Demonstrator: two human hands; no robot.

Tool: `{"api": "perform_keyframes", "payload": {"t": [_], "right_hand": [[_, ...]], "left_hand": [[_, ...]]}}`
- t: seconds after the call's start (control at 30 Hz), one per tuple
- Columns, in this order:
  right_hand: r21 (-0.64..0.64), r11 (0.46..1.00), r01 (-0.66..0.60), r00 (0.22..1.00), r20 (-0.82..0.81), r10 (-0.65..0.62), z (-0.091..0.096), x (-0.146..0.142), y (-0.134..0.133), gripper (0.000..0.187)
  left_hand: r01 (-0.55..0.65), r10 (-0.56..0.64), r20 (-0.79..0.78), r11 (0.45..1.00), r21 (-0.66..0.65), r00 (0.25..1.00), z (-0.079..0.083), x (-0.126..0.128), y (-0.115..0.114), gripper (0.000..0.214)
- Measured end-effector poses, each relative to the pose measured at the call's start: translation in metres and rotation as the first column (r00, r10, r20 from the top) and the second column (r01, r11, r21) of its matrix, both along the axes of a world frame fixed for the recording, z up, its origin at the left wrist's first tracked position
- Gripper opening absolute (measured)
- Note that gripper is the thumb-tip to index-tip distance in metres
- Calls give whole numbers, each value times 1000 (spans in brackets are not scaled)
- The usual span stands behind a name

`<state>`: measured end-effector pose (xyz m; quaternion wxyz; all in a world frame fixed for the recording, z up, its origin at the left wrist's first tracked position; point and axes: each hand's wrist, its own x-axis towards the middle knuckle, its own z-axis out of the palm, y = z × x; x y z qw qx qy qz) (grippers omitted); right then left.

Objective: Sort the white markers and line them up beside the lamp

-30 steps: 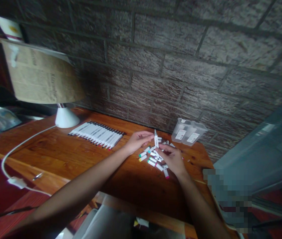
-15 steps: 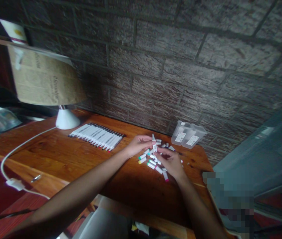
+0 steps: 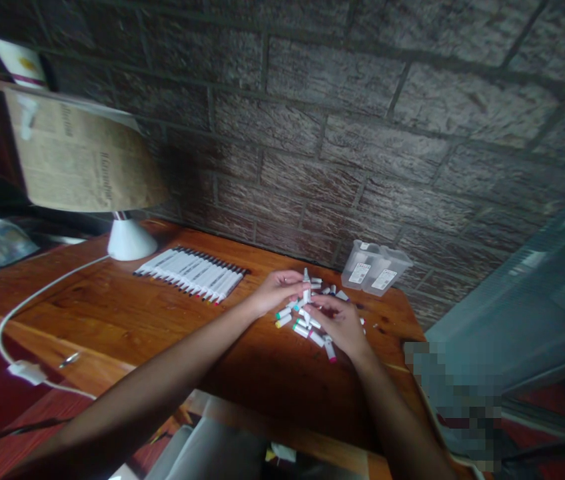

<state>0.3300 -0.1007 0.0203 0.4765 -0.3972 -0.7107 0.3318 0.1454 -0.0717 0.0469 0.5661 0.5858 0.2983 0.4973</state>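
Over a scatter of short white marker caps (image 3: pixel 316 339) with green, yellow and pink ends, both my hands meet at a slim white marker (image 3: pixel 306 291). The fingers of my left hand (image 3: pixel 282 292) pinch it, holding it nearly upright. At its lower end, the thumb and fingers of my right hand (image 3: pixel 337 322) are closed; a small white piece shows at their tips, and I cannot tell whether it is joined to the marker. To the left, a neat row of white markers (image 3: pixel 190 275) lies side by side with dark ends.
Two clear plastic cases (image 3: pixel 376 268) with white labels stand at the back right, near the brick wall (image 3: pixel 387 147). A lamp (image 3: pixel 131 239) with a newsprint shade is at the back left of the wooden desk (image 3: pixel 127 320). Its white cord (image 3: pixel 27 371) hangs over the front edge.
My view has shifted slightly. Both hands keep their places at the marker, and a small white piece now shows lower down at my right fingertips.
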Motion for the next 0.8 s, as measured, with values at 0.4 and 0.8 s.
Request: {"api": "perform_keyframes", "payload": {"t": [0.4,0.8], "right_hand": [[26,999,-44,997,63,42,3,1,-3,23],[25,1000,5,999,46,-6,0,0,-1,23]], "left_hand": [[39,-39,0,999,7,999,-5,-1,4,35],[-76,81,62,994,-79,995,-14,-4,14,42]]}}
